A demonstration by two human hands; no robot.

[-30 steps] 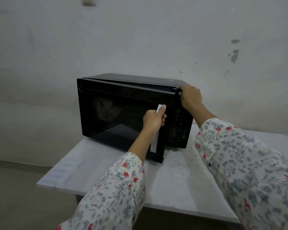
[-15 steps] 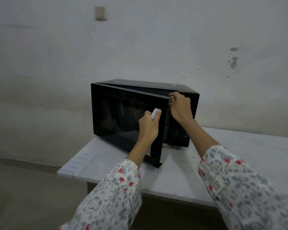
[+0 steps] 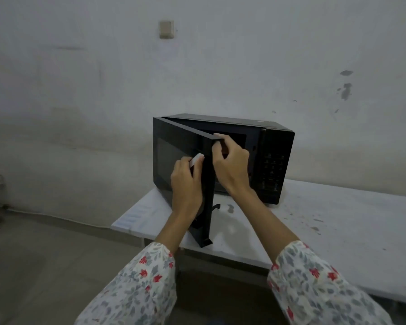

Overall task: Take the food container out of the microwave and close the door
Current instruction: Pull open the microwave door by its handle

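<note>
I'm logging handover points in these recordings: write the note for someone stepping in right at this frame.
Left hand: closed on the white handle on the front of the microwave door.
Right hand: fingers hooked over the door's top free edge.
Microwave sits on the white table, door partly open.
Done: door started.
Left: open it fully, take out the food container (not visible in the dark cavity), close the door.

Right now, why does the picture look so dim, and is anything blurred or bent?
Head view: light is dim and flat, so the black microwave shows little inside; the table edge bows from the wide lens; both sleeves at the bottom are soft, the hands fairly sharp.
</note>
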